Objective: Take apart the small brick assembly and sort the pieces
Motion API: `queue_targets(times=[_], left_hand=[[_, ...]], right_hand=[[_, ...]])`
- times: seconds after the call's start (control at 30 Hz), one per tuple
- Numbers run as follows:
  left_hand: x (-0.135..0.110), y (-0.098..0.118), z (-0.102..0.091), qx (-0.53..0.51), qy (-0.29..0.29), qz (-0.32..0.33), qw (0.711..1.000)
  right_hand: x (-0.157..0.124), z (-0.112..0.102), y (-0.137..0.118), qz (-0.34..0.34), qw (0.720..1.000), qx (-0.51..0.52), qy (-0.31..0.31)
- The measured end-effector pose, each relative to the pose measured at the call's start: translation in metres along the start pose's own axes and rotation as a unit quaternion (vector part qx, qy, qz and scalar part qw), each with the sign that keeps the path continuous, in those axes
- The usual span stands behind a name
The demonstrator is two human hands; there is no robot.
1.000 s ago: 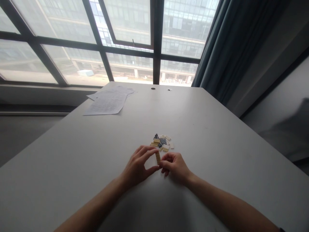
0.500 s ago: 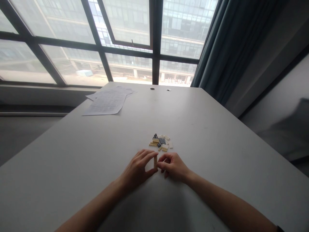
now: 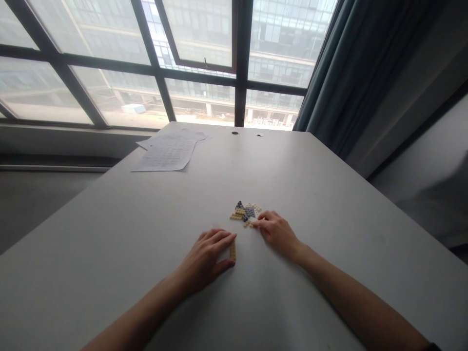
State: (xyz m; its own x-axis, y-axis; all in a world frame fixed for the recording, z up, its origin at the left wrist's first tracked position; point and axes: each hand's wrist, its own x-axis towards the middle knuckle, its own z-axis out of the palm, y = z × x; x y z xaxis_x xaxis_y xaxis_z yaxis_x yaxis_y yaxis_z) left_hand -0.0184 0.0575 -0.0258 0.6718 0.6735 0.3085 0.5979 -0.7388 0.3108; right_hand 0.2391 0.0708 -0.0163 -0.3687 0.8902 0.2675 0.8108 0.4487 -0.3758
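Observation:
My left hand (image 3: 208, 256) rests on the white table (image 3: 146, 234) and pinches a narrow tan brick strip (image 3: 232, 250) between thumb and fingers, the strip lying flat. My right hand (image 3: 276, 231) has reached forward to a small pile of tan, white and blue-grey bricks (image 3: 245, 213). Its fingertips are pinched together at the near right edge of the pile, touching a pale piece; whether it grips that piece I cannot make out.
Printed paper sheets (image 3: 168, 151) lie at the far left of the table. Two round cable holes (image 3: 247, 133) sit near the far edge by the window. A dark curtain (image 3: 351, 73) hangs at the right, beyond the table's right edge.
Both hands held the tan strip upright before. My right hand has let go and moved forward to the brick pile. My left hand has lowered the strip onto the table.

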Motion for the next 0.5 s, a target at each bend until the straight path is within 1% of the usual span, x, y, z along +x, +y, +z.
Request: queue_targets(times=[0.13, 0.4, 0.5], left_hand=[[0.0000, 0.0003, 0.0002, 0.010, 0.017, -0.014, 1.000], [-0.0004, -0.0005, 0.0019, 0.013, 0.021, -0.012, 1.000], [-0.0009, -0.0012, 0.0021, 0.014, 0.022, -0.006, 1.000]], right_hand=[[0.0015, 0.0010, -0.0004, -0.020, 1.000, -0.017, 0.005], [0.0032, -0.0019, -0.0011, -0.027, 0.999, -0.027, -0.005], [0.0057, -0.0026, -0.0022, -0.030, 0.999, -0.020, 0.005]])
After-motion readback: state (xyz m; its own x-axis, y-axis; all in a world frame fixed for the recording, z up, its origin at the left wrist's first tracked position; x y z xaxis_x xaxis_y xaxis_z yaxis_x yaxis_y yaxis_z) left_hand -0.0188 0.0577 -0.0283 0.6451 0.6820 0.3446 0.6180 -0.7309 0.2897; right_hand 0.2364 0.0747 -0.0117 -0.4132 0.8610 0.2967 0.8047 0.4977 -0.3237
